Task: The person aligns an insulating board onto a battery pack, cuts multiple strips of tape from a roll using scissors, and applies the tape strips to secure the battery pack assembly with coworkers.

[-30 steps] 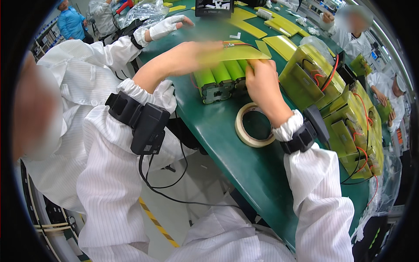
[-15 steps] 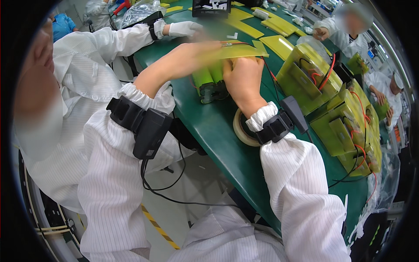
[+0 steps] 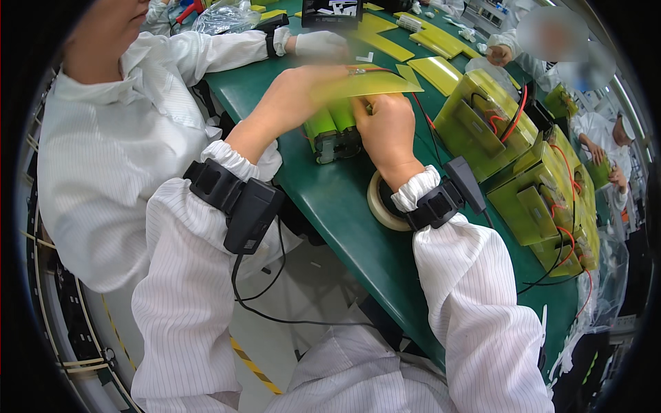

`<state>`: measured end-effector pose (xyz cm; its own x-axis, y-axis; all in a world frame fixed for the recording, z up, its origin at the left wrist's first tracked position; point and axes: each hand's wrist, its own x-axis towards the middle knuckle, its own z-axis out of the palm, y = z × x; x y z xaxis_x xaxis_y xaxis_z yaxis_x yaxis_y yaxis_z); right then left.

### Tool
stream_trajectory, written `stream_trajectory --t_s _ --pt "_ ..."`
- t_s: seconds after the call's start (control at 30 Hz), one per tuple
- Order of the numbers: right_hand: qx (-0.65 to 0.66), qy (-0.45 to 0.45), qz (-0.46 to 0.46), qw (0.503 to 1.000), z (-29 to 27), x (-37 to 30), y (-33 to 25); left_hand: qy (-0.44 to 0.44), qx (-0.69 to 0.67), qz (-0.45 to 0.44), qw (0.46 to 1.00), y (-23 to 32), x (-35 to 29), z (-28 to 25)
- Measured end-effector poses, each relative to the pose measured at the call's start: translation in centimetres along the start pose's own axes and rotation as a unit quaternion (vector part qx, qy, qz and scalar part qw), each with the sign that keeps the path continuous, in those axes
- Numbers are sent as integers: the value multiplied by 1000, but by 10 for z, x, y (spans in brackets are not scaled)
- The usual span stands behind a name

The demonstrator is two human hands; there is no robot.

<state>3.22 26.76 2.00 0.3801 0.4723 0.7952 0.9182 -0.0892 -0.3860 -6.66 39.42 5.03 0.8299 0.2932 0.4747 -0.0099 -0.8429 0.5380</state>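
Observation:
A thin yellow-green plastic sheet (image 3: 382, 84) is up over a battery pack of green cylindrical cells (image 3: 320, 128) on the table. At the sheet's left end is my left hand (image 3: 292, 96); its fingers are blurred and partly hidden there, so their grip does not show. My right hand (image 3: 389, 131) is closed at the sheet's lower edge, fingers curled under it and thumb beside the green cells. Red and black wires run along the top of the sheet and down its right side. A roll of tape (image 3: 377, 206) lies beneath my right wrist.
Yellow-green boxed packs (image 3: 482, 127) with red and black wires stand on the right of the green table (image 3: 344, 217). Flat yellow sheets (image 3: 430, 41) and a dark bin (image 3: 332, 15) lie farther back. A co-worker's gloved hand (image 3: 322, 47) reaches in at left; others work across.
The co-worker at left has leaned back and their gloved hand has moved right. My left forearm has shifted slightly right. Both my hands stay at the sheet, which looks a little more bowed.

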Motion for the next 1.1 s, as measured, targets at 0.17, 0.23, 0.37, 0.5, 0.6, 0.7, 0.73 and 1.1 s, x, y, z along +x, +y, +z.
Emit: stream_trajectory --t_s 0.17,0.23,0.37,0.5,0.6,0.7,0.73,1.1 --pt "42 4 12 999 5 -1 0 138 104 93 981 -12 0 15" --pt "35 20 4 999 7 -1 9 167 120 48 978 -14 2 29" --pt "39 30 24 998 12 -4 5 259 131 2 957 -42 1 46" --pt "50 13 42 998 11 -5 2 264 50 -68 961 -36 -2 48" --pt "0 16 39 999 6 -4 8 281 -37 -75 956 11 -22 36" --pt "-15 6 50 999 3 -3 0 207 -204 -144 946 -4 -40 27" --pt "-12 0 58 998 4 -2 0 224 -225 -161 934 -8 -42 30" --pt "-13 -52 102 993 0 -3 -3 29 -139 -245 959 -19 -42 0"
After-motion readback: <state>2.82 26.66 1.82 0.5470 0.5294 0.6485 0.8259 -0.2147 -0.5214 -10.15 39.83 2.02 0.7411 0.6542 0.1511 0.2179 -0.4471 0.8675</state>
